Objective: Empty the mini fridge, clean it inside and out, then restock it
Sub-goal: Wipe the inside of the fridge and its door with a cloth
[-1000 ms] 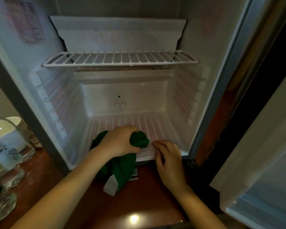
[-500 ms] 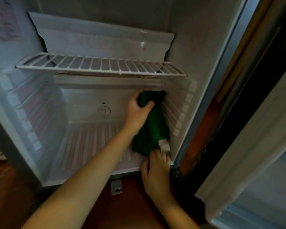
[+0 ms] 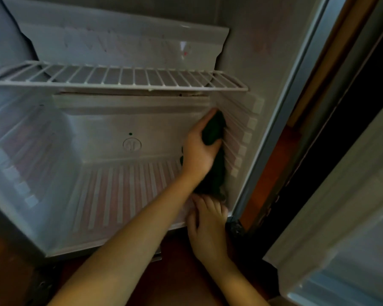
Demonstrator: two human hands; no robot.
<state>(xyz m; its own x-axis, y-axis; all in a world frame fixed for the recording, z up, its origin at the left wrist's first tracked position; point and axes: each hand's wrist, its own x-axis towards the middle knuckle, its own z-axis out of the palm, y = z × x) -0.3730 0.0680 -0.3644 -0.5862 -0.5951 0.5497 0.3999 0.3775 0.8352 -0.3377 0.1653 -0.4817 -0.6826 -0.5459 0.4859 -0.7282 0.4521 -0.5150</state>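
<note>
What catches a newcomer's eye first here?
The left hand gripping a dark green cloth against the ribbed right inner wall of the open mini fridge, under the white wire shelf. Next, the right hand, resting on the front edge of the fridge floor, just below the cloth's hanging end.

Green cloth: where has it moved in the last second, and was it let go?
The left hand carried the green cloth from the front of the fridge floor up to the ribbed right wall, still gripping it. The right hand slid right along the floor's front edge and rests there. The wire shelf stayed put.
</note>
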